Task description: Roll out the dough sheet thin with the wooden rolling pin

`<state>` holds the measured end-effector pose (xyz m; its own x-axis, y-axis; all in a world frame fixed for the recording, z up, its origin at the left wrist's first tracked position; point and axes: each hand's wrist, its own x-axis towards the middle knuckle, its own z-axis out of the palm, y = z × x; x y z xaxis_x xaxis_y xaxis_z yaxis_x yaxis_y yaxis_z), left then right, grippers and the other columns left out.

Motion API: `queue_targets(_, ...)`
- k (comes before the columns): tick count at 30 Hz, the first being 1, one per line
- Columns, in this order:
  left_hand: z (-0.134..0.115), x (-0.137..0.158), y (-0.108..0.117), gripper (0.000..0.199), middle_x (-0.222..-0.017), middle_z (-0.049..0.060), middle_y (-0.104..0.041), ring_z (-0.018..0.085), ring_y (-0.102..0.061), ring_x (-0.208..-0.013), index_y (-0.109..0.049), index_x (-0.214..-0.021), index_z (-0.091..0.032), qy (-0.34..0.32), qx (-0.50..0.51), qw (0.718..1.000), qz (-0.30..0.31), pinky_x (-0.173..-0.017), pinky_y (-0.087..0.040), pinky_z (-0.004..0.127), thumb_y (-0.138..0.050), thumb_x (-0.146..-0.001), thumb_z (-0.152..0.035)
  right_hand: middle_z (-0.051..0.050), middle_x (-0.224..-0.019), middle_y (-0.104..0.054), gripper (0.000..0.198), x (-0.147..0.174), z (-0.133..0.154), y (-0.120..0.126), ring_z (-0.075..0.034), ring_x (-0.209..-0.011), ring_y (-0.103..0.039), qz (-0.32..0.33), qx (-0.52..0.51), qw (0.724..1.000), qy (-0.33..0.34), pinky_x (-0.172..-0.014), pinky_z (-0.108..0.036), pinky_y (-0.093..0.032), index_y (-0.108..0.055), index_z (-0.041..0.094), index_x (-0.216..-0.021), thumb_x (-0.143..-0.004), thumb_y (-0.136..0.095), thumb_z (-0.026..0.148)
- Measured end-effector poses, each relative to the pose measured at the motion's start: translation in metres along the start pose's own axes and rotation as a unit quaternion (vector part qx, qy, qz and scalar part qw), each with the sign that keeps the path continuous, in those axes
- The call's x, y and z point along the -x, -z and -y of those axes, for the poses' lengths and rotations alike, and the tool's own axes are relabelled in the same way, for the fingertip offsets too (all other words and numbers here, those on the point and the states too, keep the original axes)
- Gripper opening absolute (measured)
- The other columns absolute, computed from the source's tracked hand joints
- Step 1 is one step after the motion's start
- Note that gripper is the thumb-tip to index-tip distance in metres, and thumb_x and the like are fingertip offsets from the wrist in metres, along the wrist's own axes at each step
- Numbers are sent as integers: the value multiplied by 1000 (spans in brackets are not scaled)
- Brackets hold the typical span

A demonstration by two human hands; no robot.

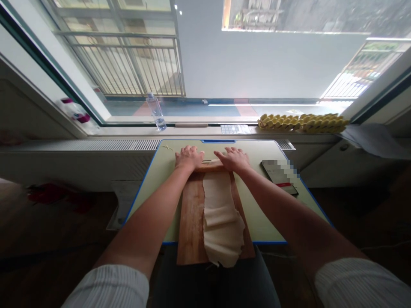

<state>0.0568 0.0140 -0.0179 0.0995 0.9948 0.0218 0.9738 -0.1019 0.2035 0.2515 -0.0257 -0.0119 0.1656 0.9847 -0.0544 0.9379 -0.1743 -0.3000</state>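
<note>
A long, thin strip of pale dough [220,194] lies lengthwise on a wooden board [192,222]. Its near part is rumpled in folds and reaches past the board's near edge. Across the far end of the strip is a wooden rolling pin [212,169], its ends hidden under my hands. My left hand [189,157] rests on the pin's left end, fingers spread and thumb pointing inward. On the right end lies my right hand [235,159], open, with its fingers stretched forward and apart. Both palms press from above rather than wrap around the pin.
The board sits on a pale green, blue-edged table [154,192], overhanging its near edge. A dark flat object [276,171], partly pixelated, lies at right. Along the windowsill stand a clear bottle [156,112], a white-and-purple bottle [78,115] and yellow egg trays [302,122].
</note>
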Motion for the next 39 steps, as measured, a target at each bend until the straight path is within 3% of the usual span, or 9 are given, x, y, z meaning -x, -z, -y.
queue_targets(8,-1,-15,-2,59,-151,16,-61,36,-53,-139,-63,-141,-23,-6,6,1000,-7,-117,-40,55,-36,-102,-58,-21,-153,-59,85,-14,2,0,-40,-139,-50,-36,-12,999,5,-116,-54,-36,-64,14,-143,-99,-36,82)
queue_targets(14,0,-2,-1,58,-145,19,-65,38,-58,-133,-69,-134,-21,-19,14,1000,-9,-111,-45,58,-40,-100,-58,-21,-156,-56,87,-2,1,0,-40,-142,-48,-19,-10,1000,-5,-117,-57,-34,-59,15,-149,-99,-35,82)
queue_targets(17,1,11,0,59,-151,17,-61,39,-56,-136,-67,-139,-25,-10,14,1000,7,-113,-42,60,-39,-100,-58,-21,-161,-51,91,13,0,0,-41,-145,-46,-4,-3,1000,-13,-118,-58,-34,-51,16,-157,-99,-31,82)
queue_targets(21,2,37,0,62,-163,13,-53,40,-48,-145,-61,-149,-29,-17,19,1000,5,-119,-34,64,-39,-100,-59,-21,-163,-49,91,41,0,-4,-40,-145,-47,-12,20,1000,-20,-118,-55,-35,-46,14,-162,-100,-31,80)
queue_targets(28,6,103,-4,62,-169,9,-46,39,-39,-154,-56,-156,-31,-47,50,997,-40,-126,-22,67,-35,-104,-58,-24,-162,-49,81,106,-4,-15,-38,-148,-43,-96,59,993,18,-121,-56,-29,-44,6,-161,-109,-29,66)
queue_targets(34,16,157,-3,53,-160,8,-58,34,-43,-152,-60,-151,-33,-88,77,992,-51,-126,-21,65,-34,-108,-49,-20,-171,-37,78,154,-14,-19,-36,-158,-30,-69,53,996,32,-127,-57,-21,-36,6,-166,-111,-26,60)
queue_targets(39,24,192,1,40,-149,8,-67,32,-51,-144,-67,-138,-31,-129,80,986,-63,-126,-18,66,-49,-103,-42,-19,-174,-32,74,194,-22,-18,-34,-161,-25,-46,50,996,54,-128,-57,-19,-35,8,-167,-111,-28,57)
